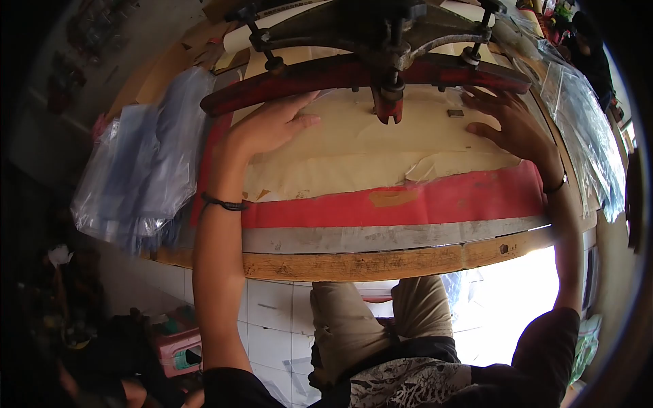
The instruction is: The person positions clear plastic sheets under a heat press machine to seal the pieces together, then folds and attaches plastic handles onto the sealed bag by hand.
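Observation:
Below the left part of a curved red metal bar [299, 76], my left hand [275, 126] lies on a tan sheet [367, 146], fingers stretched, fingertips partly hidden by the bar. My right hand [507, 126] rests at the sheet's right side with its fingers spread, the tips close under the bar's right end. Neither hand holds anything. Between them a notched red metal piece [389, 109] hangs from the dark machine frame [401, 44]. A small dark piece [456, 113] lies near my right hand. Red material [462, 199] shows along the sheet's near edge.
Clear plastic bags [146, 153] are piled left of the work surface, and more plastic [585, 122] lies at the right. A wooden edge [354, 264] runs along the front. A pink stool [177, 343] stands at the lower left, beside a person's partly visible legs [132, 393].

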A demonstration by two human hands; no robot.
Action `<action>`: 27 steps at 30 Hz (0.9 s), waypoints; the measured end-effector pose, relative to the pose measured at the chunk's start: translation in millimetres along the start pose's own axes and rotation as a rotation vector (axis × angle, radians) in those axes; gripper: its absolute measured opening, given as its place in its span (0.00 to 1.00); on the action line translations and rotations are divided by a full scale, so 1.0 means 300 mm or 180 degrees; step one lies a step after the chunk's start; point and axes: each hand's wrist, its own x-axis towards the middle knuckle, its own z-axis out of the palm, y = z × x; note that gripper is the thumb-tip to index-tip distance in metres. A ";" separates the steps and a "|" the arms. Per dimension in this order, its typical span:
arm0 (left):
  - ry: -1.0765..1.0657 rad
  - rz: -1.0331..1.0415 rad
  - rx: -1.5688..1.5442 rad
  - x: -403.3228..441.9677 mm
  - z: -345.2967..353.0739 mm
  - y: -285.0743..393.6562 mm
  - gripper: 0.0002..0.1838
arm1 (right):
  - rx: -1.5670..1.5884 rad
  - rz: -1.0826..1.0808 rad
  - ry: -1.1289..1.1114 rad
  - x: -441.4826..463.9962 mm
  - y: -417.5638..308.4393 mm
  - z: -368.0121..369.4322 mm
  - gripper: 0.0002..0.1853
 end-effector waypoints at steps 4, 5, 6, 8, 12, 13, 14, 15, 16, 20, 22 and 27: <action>-0.0148 0.0172 0.0174 -0.004 -0.004 0.005 0.29 | -0.0077 0.0034 0.0081 0.001 0.003 0.011 0.28; -0.0201 0.0153 0.0177 -0.004 -0.010 0.009 0.29 | -0.0054 0.0065 0.0102 0.001 0.000 0.013 0.28; -0.0253 0.0135 0.0180 -0.004 -0.014 0.013 0.29 | -0.0030 0.0096 0.0122 0.000 -0.002 0.016 0.27; -0.0388 0.0131 0.0286 -0.005 -0.022 0.022 0.31 | -0.0061 0.0016 0.0223 0.002 -0.002 0.025 0.26; -0.0519 -0.0295 0.0936 -0.029 -0.005 0.090 0.38 | 0.0000 0.0105 -0.0004 0.007 -0.011 0.006 0.26; -0.0540 -0.0331 0.0972 -0.027 -0.002 0.095 0.40 | -0.0018 0.0091 0.0012 0.008 -0.009 0.003 0.26; -0.0568 -0.0368 0.1010 -0.025 0.002 0.097 0.42 | -0.0029 0.0078 0.0026 0.007 -0.007 0.005 0.26; -0.0600 -0.0409 0.1047 -0.025 0.005 0.101 0.43 | -0.0035 0.0064 0.0036 0.007 -0.006 0.008 0.26; -0.0581 -0.0427 0.1091 -0.029 0.007 0.105 0.44 | -0.0007 0.0075 0.0038 0.009 -0.003 0.009 0.26; -0.0626 -0.0427 0.1187 -0.034 -0.001 0.112 0.46 | 0.0046 0.0020 0.0241 0.008 0.007 0.041 0.24; -0.0589 -0.0413 0.1184 -0.029 -0.001 0.109 0.48 | 0.0001 -0.0038 0.0280 0.009 0.010 0.040 0.24; -0.0211 -0.0503 0.1256 -0.022 0.021 0.127 0.53 | -0.0004 -0.0023 0.0363 0.013 -0.007 0.038 0.26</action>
